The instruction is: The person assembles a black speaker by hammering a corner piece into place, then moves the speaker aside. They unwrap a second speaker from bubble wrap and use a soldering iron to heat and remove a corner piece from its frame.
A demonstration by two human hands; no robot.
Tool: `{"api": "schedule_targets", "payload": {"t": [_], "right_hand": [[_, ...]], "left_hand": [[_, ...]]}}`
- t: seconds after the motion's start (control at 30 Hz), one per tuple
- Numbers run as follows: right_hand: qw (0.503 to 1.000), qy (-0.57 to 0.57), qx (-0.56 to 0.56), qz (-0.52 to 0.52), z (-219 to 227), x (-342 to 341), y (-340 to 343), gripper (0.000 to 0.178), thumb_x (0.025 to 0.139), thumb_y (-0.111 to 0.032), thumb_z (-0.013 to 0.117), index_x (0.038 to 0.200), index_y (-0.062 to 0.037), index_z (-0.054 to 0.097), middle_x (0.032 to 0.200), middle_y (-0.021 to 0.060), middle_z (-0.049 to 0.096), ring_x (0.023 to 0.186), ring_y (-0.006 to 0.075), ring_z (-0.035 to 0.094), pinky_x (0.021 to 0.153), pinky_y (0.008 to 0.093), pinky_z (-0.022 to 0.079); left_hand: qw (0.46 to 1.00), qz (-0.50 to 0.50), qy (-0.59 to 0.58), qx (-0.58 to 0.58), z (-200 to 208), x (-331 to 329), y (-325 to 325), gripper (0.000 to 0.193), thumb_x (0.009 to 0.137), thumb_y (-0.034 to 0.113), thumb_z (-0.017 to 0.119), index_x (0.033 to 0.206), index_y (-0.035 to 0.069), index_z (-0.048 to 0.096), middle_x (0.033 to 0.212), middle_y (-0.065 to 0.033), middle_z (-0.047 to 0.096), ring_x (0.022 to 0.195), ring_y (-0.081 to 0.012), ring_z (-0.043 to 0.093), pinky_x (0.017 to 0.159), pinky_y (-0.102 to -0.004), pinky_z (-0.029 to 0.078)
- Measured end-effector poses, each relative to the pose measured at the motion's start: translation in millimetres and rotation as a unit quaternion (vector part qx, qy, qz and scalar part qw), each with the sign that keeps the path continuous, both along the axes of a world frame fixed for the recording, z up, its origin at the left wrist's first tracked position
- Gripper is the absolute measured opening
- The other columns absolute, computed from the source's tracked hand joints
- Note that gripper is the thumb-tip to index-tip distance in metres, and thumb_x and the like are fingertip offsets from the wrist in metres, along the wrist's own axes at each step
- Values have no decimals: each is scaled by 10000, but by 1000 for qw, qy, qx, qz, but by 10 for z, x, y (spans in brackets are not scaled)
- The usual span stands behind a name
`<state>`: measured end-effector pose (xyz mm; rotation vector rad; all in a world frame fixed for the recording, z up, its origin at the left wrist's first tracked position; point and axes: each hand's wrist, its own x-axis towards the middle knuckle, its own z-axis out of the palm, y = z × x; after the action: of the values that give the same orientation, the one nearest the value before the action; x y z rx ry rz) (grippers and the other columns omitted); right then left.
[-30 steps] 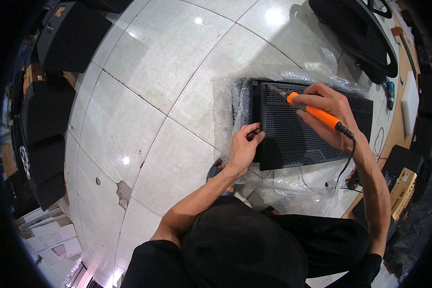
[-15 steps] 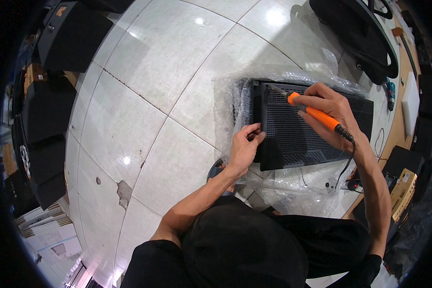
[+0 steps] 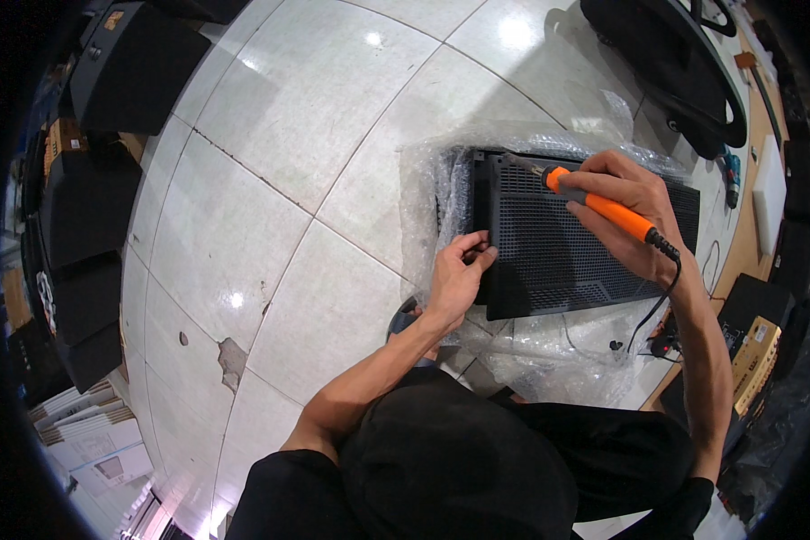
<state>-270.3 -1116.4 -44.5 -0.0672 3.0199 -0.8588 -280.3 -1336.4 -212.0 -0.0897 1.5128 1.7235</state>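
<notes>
An orange soldering iron with a black cord is in my right hand, whose fingers wrap its handle. Its metal tip points left, at the upper left corner of a black perforated grille panel; whether it touches is too small to tell. My left hand pinches the panel's left edge between thumb and fingers. Under and around the panel lies clear bubble wrap on the tiled floor.
Black boxy cabinets stand along the left, above white flat cartons. A black chair is at the upper right. Beside it lie a teal power tool and a white slab. The iron's cord trails down near my right forearm.
My right hand has shifted slightly to the right with the soldering iron, and the tip has moved a little along the panel's top edge. My left hand stays put.
</notes>
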Motion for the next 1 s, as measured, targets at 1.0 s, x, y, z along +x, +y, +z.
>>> {"api": "schedule_targets", "payload": {"t": [1.0], "right_hand": [[997, -46, 6, 68, 70, -240, 132, 292, 679, -83, 749, 969, -110, 728, 923, 71, 582, 799, 216, 587, 714, 332, 504]], "left_hand": [[1000, 2, 19, -22, 78, -10, 1, 253, 879, 23, 626, 1122, -46, 609, 931, 2, 569, 862, -80, 507, 774, -210, 404]]}}
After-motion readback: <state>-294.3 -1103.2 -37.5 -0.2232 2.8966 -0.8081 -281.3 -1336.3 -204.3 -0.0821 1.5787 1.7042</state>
